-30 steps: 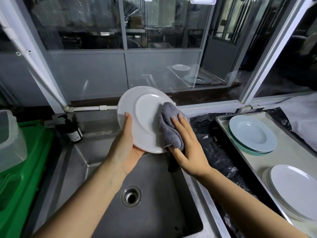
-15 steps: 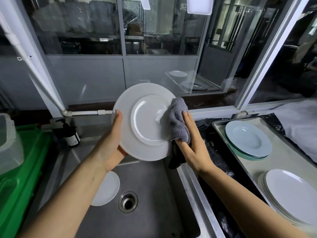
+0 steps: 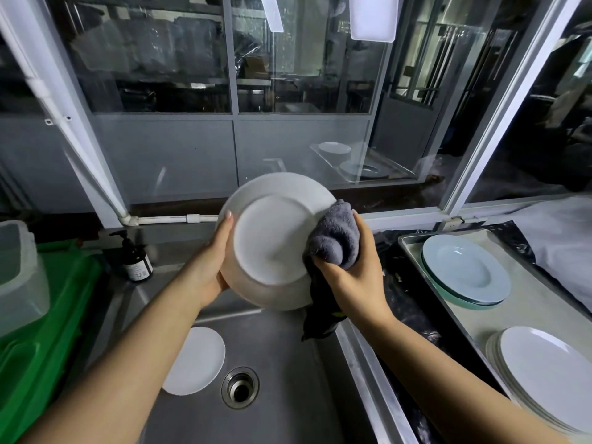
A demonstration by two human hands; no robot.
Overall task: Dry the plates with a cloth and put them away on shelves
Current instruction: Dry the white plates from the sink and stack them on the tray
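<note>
- Holding the white plate [image 3: 272,241] up on edge above the sink [image 3: 288,395], the left hand [image 3: 211,267] grips its left rim with a fingertip hooked over the edge — probably so the underside faces the person and any drips fall into the basin.
- The right hand [image 3: 355,277] is closed around the bunched grey cloth [image 3: 336,238], pressing it to the plate's right rim; the cloth's tail hangs down toward the sink's right wall.
- A second white plate [image 3: 195,360] lies flat in the sink, left of the drain [image 3: 240,387] — seemingly waiting its turn.
- Right of the sink, a tray [image 3: 413,241] carries pale blue plates [image 3: 464,274] and a white stack [image 3: 544,379]; whether these are dried already is unclear.
- Left of the sink stand a pump bottle [image 3: 136,257] and a green crate [image 3: 64,299].
- No shelves are in view, so putting away looks some way off.
</note>
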